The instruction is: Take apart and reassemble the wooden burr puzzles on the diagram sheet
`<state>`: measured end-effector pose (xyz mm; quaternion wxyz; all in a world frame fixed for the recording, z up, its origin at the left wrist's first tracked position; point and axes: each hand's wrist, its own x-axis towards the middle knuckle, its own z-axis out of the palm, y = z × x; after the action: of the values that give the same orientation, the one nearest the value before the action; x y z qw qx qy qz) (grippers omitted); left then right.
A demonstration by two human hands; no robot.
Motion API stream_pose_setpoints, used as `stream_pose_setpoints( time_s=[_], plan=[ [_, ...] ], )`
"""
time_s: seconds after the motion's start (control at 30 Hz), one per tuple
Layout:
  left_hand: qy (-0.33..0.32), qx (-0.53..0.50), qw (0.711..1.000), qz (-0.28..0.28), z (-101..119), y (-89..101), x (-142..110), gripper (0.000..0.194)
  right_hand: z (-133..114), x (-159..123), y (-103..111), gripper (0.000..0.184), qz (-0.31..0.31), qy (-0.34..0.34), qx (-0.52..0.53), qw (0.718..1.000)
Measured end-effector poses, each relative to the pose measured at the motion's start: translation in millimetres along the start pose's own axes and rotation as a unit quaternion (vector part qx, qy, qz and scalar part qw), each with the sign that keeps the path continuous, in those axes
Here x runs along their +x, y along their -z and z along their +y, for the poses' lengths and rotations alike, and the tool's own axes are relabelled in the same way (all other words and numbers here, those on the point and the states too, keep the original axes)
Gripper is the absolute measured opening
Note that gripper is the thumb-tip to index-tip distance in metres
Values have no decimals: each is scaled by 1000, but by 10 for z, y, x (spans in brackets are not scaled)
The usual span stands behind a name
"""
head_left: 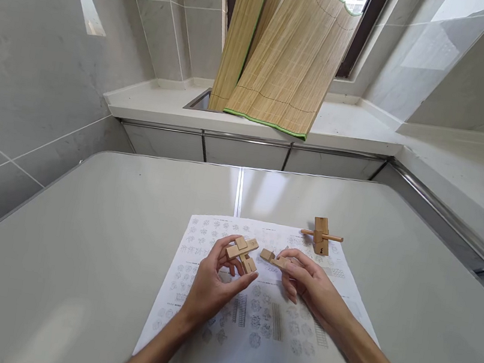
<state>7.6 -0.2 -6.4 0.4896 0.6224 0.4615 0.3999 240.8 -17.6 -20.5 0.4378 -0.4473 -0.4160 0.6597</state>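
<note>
My left hand (pixel 216 284) grips a few interlocked wooden puzzle pieces (pixel 241 253) between thumb and fingers, raised over the paper. Just to the right, my right hand (pixel 304 279) pinches one notched wooden puzzle piece (pixel 272 257) by its near end. The loose piece points toward the joined ones, with a small gap between them. Beneath both hands lies a large printed instruction sheet (pixel 193 353), covered with small diagrams and lettering that appears upside down.
At the sheet's far right corner rests another wooden assembly (pixel 322 236), a flat block with a thin bar across it. The white folding table (pixel 78 242) has a seam down its middle. Behind it, a bamboo mat (pixel 292 55) hangs over a white ledge (pixel 355 122) by the window.
</note>
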Motion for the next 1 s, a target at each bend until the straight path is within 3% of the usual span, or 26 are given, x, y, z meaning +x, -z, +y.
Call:
stream_pose_setpoints(
  time_s=[0.23,0.57,0.77,1.0],
  plan=[
    [-51,57,997,-18,-5,-10,-19,64,-7,-17,3,38,-1,40,-121,992],
    [-93,104,990,-36,-42,-28,-33,63,32,-90,-95,26,84,172,-300,935],
    [-121,138,981,-57,-81,-34,-59,65,105,-119,-135,16,78,246,-347,902],
    [-147,163,974,-65,-110,-31,-56,66,136,-122,-134,9,80,270,-371,885]
  ],
)
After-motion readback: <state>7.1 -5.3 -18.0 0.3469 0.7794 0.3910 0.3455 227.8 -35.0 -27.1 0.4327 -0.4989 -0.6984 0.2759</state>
